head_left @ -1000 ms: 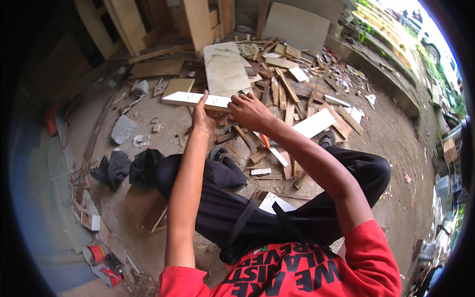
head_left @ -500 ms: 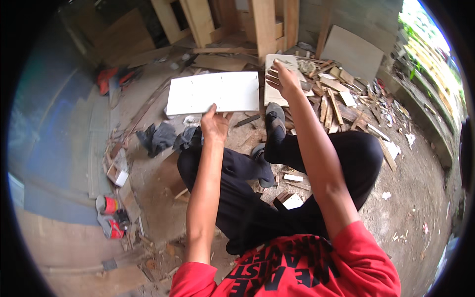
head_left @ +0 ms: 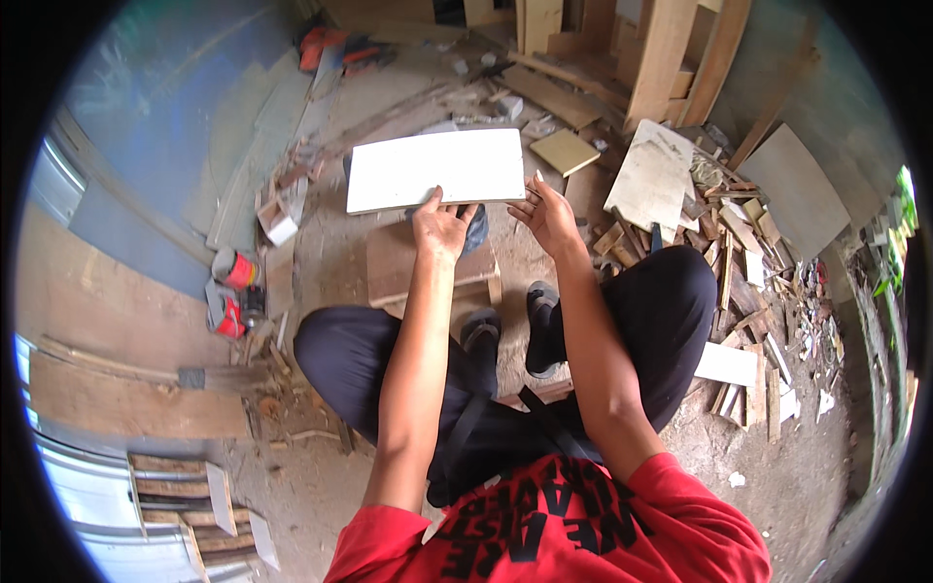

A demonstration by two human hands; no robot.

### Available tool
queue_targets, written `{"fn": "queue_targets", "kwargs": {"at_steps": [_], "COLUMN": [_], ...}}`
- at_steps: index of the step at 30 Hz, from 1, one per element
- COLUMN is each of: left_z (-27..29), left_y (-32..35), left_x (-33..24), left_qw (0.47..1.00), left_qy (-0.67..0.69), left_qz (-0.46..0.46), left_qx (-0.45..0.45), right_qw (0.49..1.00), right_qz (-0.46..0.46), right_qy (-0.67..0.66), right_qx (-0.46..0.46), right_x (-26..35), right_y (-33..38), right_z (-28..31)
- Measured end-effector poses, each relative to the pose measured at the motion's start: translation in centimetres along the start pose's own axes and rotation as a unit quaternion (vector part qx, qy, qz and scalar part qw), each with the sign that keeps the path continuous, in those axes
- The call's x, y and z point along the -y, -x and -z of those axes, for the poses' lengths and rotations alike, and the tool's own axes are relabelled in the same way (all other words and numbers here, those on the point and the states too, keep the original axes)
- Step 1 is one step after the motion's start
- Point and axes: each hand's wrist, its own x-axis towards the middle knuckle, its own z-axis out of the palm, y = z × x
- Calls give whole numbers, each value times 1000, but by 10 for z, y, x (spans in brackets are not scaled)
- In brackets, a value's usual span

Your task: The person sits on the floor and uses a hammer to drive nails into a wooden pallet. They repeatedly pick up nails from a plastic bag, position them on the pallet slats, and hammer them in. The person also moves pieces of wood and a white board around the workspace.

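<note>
One white board [head_left: 435, 170] above the wooden stool [head_left: 408, 264], my left hand [head_left: 442, 228] gripping its near edge, my right hand [head_left: 549, 216] open-fingered at its corner, empty

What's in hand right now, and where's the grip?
A white rectangular tile. The left hand grips its near long edge; the right hand is at its near right corner, fingers spread.

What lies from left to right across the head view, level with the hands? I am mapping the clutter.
Red cans → left hand → right hand → pale slab → wood scraps.
</note>
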Motion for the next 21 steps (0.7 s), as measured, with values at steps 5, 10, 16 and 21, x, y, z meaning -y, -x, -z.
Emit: {"fn": "queue_targets", "kwargs": {"at_steps": [5,10,16,21], "left_z": [89,124,143,158], "left_y": [0,-24,-29,-65], "left_x": [40,47,67,68], "left_qw": [992,988,658,454], "left_qy": [-62,-103,-705,-844], "left_qz": [56,84,-253,-242], "left_qx": [-98,-77,-79,-150], "right_qw": [993,988,993,961], "right_qz": [-107,-122,-6,89], "right_qy": [-39,-14,-5,145], "right_qx": [-34,-90,-122,-218], "right_x": [-76,-104,-92,-82], "right_y": [19,-5,-30,-57], "right_z": [57,85,97,87]}}
